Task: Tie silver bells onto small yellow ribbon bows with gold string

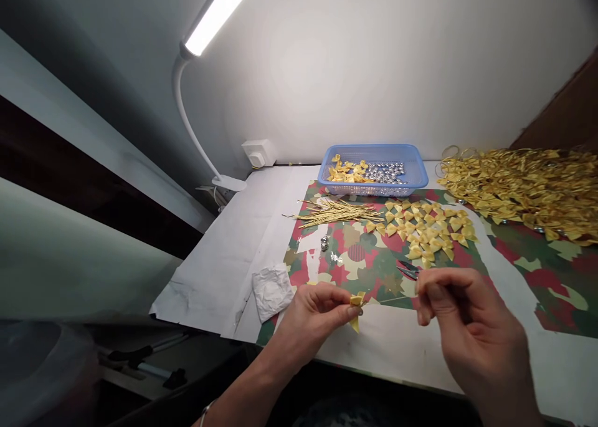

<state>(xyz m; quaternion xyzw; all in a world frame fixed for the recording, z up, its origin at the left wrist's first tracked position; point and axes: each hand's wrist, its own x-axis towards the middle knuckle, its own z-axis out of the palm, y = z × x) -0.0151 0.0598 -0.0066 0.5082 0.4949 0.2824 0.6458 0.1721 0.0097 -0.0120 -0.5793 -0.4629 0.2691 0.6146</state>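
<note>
Near the front edge of the table, my left hand (322,311) pinches a yellow ribbon bow (357,301) between thumb and fingertips. A small shiny ball shows at the bow beside my thumb. From the bow a thin gold cord (392,300) stretches right, towards my right hand (471,327). That hand is raised, its thumb and fingers closed in a pinch at the cord's far end; the tips partly hide the grip. Just behind it lies a pair of dark-bladed snips (408,270), partly covered by the hand. Two small silver balls (324,243) sit on the patterned sheet.
Gold cords (336,212) lie in a bundle beside many loose yellow bows (423,227). Behind them a blue basket (374,190) holds bows and silver balls. A large heap of gold bows with cords (537,190) fills the right. Crumpled white paper (271,291) and a lit lamp (222,15) are left.
</note>
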